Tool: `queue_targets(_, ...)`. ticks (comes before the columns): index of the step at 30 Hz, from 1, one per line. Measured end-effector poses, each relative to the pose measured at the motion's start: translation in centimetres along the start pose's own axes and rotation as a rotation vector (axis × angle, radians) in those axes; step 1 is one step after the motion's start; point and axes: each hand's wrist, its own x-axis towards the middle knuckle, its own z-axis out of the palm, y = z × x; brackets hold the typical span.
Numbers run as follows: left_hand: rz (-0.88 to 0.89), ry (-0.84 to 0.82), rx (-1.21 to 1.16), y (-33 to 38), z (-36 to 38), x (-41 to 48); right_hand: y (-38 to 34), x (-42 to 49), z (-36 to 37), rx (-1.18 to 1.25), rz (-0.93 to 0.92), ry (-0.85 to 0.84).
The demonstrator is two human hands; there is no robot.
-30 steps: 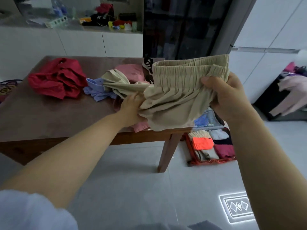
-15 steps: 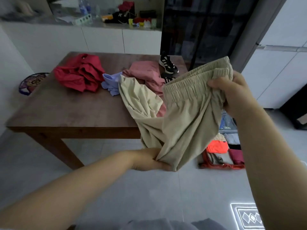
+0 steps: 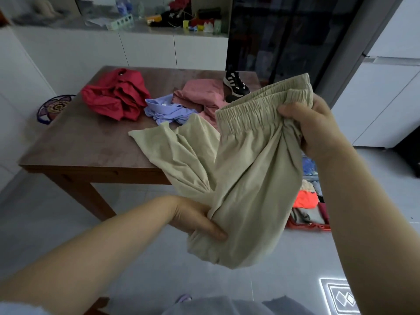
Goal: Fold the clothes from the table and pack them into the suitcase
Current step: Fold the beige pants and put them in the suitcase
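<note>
Beige cloth of the trousers [image 3: 250,178] is held in both of my hands. My right hand [image 3: 316,128], right of centre, is closed round the elastic waistband [image 3: 256,112], thumb on the near face and fingers behind. My left hand [image 3: 195,219], below centre, grips a gathered fold lower on the same garment, thumb across the front. Between the two grips the cloth hangs slack in the air, in front of the table's near edge. One trouser leg runs up and left from the left hand and lies on the table [image 3: 79,144] near its right end.

On the brown wooden top:
- a crumpled red garment [image 3: 116,96], toward the upper left;
- a blue shirt [image 3: 168,111], just beside it;
- a pink garment [image 3: 202,96], touching the blue shirt;
- a black sneaker [image 3: 235,84] with white stripes, at the far right corner.

An open red-rimmed suitcase [image 3: 309,226] lies on the grey tiled floor [image 3: 136,258] at the right of the frame, partly hidden by the trousers and my right forearm. It holds folded clothes, including an orange item [image 3: 305,198].

White cabinets under a cluttered counter [image 3: 159,30] run along the top. A dark glass door [image 3: 284,37] stands at upper centre right.
</note>
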Motion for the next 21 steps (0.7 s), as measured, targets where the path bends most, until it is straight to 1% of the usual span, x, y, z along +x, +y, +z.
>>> queue_targets(2,-0.010,-0.039,0.003,-0.4,0.7,0.2,0.2,0.1,0.1,0.006,0.012,-0.015)
queue_targets(3,-0.001,-0.014,0.015,-1.0,0.8,0.7,0.3,0.1,0.0,0.007,0.012,-0.024)
queue_targets(4,0.023,0.058,0.023,-1.5,0.9,1.2,0.4,0.2,0.0,0.008,0.009,-0.030)
queue_targets(5,0.071,0.177,0.021,-1.9,0.9,1.8,0.4,0.2,-0.2,0.013,0.006,-0.030)
queue_targets(7,0.205,0.493,-0.045,-2.4,0.3,2.5,0.6,0.5,-0.5,0.025,0.004,-0.022)
queue_targets(8,0.257,0.617,-0.084,-2.5,-0.2,2.7,0.7,0.6,-0.6,0.022,0.005,-0.017)
queue_targets(10,0.286,0.775,-0.109,-2.3,-1.4,2.6,1.0,0.9,-0.5,0.003,0.006,-0.013)
queue_targets(12,0.281,0.864,-0.092,-2.3,-2.9,2.4,1.3,1.1,-0.3,-0.008,0.004,-0.024)
queue_targets(13,0.271,0.873,-0.080,-2.3,-3.4,2.2,1.3,1.2,-0.2,-0.008,0.002,-0.031)
queue_targets(14,0.248,0.846,-0.065,-2.2,-3.8,1.8,1.2,1.2,0.1,-0.005,0.000,-0.040)
queue_targets(15,0.224,0.780,-0.051,-2.0,-4.0,1.3,1.2,1.3,0.2,0.006,-0.004,-0.045)
queue_targets(18,0.112,0.493,0.005,-0.9,-3.1,0.4,0.6,1.5,0.5,0.054,-0.019,-0.030)
queue_targets(19,0.071,0.442,0.047,-0.8,-2.7,0.7,0.4,1.6,0.5,0.054,-0.023,-0.023)
queue_targets(21,0.028,0.430,0.129,-1.1,-1.9,1.9,0.1,1.8,0.5,0.032,-0.029,-0.031)
